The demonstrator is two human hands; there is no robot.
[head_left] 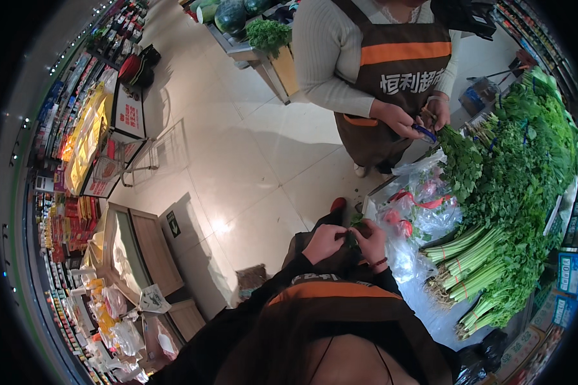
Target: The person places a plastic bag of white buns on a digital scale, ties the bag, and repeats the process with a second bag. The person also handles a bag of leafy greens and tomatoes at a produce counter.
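Some small green leaves (354, 222) are between my two hands, in front of my apron. My left hand (324, 244) pinches at their left side with thumb and forefinger. From the right, my right hand (372, 242) grips them, a dark red beaded bracelet on its wrist. Just right of my right hand lie clear plastic bags (407, 257) with red radishes (405, 228) showing through. Beyond them on the display stand are celery bunches (477, 267) tied with red bands, roots towards me, and a large heap of leafy herbs (505, 192).
A co-worker in a brown and orange apron (404, 62) stands across from me, holding a herb bunch (460, 156) and a blue band. Watermelons (230, 18) lie on a stand behind. Wooden display units (156, 245) and a metal cart (125, 161) stand on the left. Black bags (491, 349) lie at lower right.
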